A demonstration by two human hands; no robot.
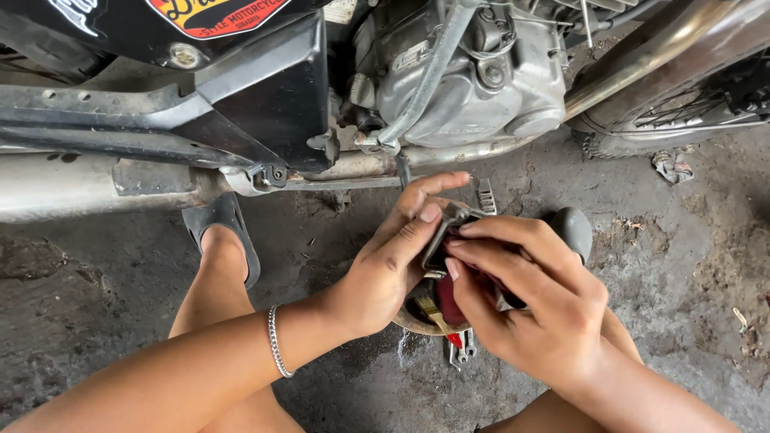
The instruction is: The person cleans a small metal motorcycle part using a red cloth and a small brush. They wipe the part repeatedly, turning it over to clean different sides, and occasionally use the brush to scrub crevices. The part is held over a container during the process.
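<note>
Gripping a small metal part [446, 232], left hand [385, 269] and right hand [529, 297] meet.

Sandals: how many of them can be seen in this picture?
2. One black sandal is on the foot at the left, under the motorcycle frame. The other sandal shows just above the right hand, mostly hidden.

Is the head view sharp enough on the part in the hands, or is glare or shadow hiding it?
Head view: even, soft daylight, no harsh glare; the left hand and right hand are sharp; the small dark part they pinch is mostly covered by fingers; only the exhaust pipe shows a mild sheen; under the motorcycle engine it is shadowed.
</note>
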